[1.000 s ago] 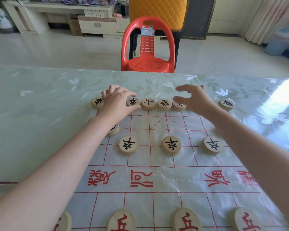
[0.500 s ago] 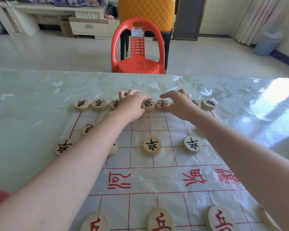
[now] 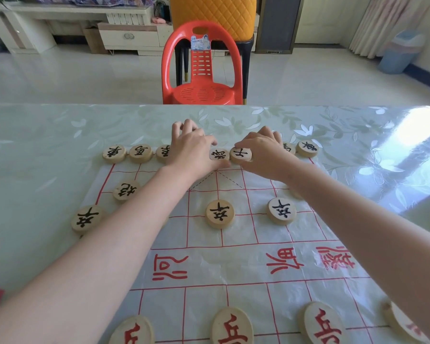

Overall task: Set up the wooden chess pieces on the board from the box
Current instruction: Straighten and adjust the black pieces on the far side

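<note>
L hand (image 3: 194, 147) is reaching over far row of the board (image 3: 233, 266), fingers curled, thumb & forefinger pinching the centre piece (image 3: 219, 155) by its near & far edges; the other fingers are bending past the row, can't tell what's under them. R hand (image 3: 263, 155) is pinching the advisor piece (image 3: 240, 154) the same way, thumb nearside, forefinger farside. Those 2 discs are lying flat, touching each other. Other black back-row pieces (image 3: 140, 153) are lying either side, some partly hidden by hands. Cannon piece (image 3: 126, 190) is sitting nearer on the left, black soldiers (image 3: 220, 214) spreading along the next rank, red soldiers (image 3: 227, 326) lining the near edge. Board is lying on the floral table (image 3: 35, 145), w/ a red chair (image 3: 201, 65) standing behind
</note>
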{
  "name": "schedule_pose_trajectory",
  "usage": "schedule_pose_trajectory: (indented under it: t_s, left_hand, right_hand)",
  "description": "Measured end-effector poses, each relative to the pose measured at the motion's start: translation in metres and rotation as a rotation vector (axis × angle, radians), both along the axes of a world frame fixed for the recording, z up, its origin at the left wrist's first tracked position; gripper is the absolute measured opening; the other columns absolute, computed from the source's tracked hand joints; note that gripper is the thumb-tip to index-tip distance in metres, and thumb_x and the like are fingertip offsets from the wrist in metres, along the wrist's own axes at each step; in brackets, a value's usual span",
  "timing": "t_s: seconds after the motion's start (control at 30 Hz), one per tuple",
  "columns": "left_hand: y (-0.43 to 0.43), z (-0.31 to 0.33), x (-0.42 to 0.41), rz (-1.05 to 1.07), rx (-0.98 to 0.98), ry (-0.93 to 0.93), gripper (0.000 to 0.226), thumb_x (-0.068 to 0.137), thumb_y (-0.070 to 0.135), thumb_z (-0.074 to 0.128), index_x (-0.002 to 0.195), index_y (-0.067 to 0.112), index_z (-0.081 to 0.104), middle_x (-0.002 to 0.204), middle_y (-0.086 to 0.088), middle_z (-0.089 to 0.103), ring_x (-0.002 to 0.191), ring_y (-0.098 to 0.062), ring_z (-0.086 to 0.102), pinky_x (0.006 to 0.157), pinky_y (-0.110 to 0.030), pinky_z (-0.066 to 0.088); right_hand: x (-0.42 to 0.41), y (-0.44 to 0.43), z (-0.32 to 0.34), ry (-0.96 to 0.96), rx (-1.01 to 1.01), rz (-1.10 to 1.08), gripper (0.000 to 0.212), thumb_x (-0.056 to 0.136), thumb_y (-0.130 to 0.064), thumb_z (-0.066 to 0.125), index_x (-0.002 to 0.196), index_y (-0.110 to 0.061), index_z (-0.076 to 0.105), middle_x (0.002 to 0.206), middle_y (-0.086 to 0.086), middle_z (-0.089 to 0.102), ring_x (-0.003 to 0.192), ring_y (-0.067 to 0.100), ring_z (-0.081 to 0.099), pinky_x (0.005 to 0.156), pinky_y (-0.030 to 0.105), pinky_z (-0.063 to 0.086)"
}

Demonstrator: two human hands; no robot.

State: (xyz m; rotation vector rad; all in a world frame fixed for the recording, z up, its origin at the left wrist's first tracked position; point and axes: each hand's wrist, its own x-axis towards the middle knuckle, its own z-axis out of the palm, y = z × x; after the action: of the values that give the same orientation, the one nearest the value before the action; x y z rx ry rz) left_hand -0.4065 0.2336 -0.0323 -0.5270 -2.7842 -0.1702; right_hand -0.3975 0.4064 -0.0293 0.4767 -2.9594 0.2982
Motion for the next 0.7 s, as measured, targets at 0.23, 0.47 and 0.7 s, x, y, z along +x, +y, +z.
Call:
schedule_pose_trajectory:
  t_s: [0.23, 0.47, 0.7]
  left_hand:
    - [-0.007, 0.004, 0.003, -0.157, 0.045, -0.106, 0.041, 0.085, 0.030, 0.052, 0.126, 0.034, 0.053, 0.134, 0.009, 0.049, 0.132, -0.017, 0.022, 0.105, -0.040, 0.008]
    - [-0.014, 0.002, -0.001, -0.165, 0.025, -0.111, 0.041, 0.086, 0.033, 0.060, 0.127, 0.037, 0.052, 0.126, 0.005, 0.056, 0.126, -0.017, 0.029, 0.100, -0.036, 0.008]
    - [-0.008, -0.001, -0.004, -0.072, -0.031, -0.070, 0.055, 0.080, 0.062, 0.053, 0.123, 0.028, 0.055, 0.118, -0.001, 0.053, 0.122, -0.023, 0.028, 0.102, -0.040, 0.014]
  right_hand:
    - [0.003, 0.002, 0.001, 0.050, 0.061, -0.008, 0.046, 0.087, -0.048, 0.053, 0.129, -0.028, 0.052, 0.111, 0.004, 0.056, 0.111, 0.026, 0.033, 0.089, 0.033, 0.019]
    - [-0.002, -0.006, -0.003, 0.115, 0.130, -0.029, 0.050, 0.085, -0.050, 0.054, 0.122, -0.017, 0.058, 0.117, 0.008, 0.045, 0.116, 0.029, 0.030, 0.097, 0.034, 0.018]
    - [-0.006, -0.008, 0.003, 0.038, 0.036, -0.009, 0.067, 0.080, -0.057, 0.057, 0.136, -0.022, 0.044, 0.135, 0.002, 0.034, 0.121, 0.027, 0.026, 0.098, 0.035, 0.021]
